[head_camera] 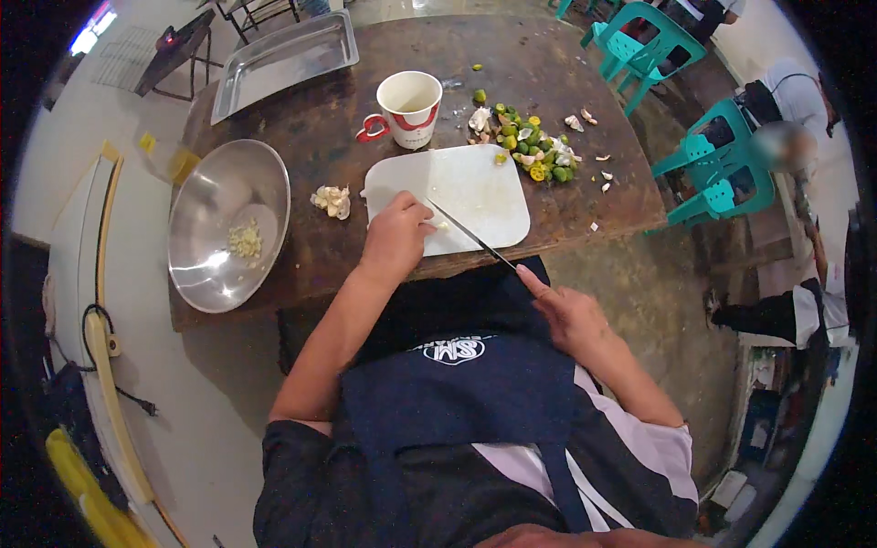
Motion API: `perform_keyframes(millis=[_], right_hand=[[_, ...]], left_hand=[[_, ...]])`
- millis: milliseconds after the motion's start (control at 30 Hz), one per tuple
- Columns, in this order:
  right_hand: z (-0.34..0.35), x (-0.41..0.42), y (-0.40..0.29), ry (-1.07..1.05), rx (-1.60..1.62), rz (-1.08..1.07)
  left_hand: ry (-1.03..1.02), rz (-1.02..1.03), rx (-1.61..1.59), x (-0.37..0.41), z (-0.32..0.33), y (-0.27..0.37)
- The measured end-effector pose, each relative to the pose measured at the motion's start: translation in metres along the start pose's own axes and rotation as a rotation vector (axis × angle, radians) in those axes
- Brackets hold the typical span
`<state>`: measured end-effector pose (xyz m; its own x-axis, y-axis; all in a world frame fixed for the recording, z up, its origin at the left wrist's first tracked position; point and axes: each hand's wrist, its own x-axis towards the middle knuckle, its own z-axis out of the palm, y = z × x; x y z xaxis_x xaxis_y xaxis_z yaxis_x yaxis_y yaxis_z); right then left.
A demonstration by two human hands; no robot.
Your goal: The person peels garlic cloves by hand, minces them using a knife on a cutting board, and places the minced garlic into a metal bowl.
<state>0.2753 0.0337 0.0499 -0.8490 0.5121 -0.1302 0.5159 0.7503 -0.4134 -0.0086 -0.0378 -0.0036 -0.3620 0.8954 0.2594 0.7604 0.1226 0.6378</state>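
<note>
My right hand (572,318) grips a kitchen knife (473,234), its blade slanting over the white cutting board (479,192) with the tip near the board's middle. On the board's left part rests my left hand (401,229), fingers bent beside the blade; whether it pinches anything is hidden. Small pale garlic bits (442,225) lie between its fingertips and the knife. To the left are garlic cloves (331,202) on the wooden table (315,147), and a steel bowl (199,198) holding chopped garlic (245,240).
Behind the board stands a white paper cup (410,113) with a red handle. Squeezed calamansi halves and garlic skins (538,147) are heaped at its right. A metal tray (288,61) sits at the back left. Green plastic chairs (719,164) and people (788,96) are beyond the table, right.
</note>
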Motion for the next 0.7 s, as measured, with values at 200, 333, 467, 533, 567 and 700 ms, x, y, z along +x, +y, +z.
perform_keyframes(millis=[200, 333, 467, 533, 567, 700], right_hand=[[-0.005, 0.0, -0.002, -0.042, -0.039, 0.016], [-0.013, -0.001, -0.007, -0.097, -0.059, 0.026], [-0.014, 0.005, -0.011, -0.11, -0.117, 0.029], [-0.015, 0.011, -0.009, -0.089, -0.08, 0.007], [-0.012, 0.014, -0.002, -0.082, -0.029, -0.014], [-0.028, 0.014, -0.007, -0.113, -0.004, -0.015]], left_hand=[[0.033, 0.034, 0.024, 0.0, 0.004, 0.006], [0.07, 0.081, 0.073, 0.0, 0.01, 0.006], [0.086, 0.08, 0.083, -0.001, 0.013, 0.006], [0.093, 0.076, 0.1, 0.001, 0.013, 0.006], [0.093, 0.082, 0.092, 0.001, 0.012, 0.006], [0.097, 0.1, 0.059, 0.002, 0.008, 0.006]])
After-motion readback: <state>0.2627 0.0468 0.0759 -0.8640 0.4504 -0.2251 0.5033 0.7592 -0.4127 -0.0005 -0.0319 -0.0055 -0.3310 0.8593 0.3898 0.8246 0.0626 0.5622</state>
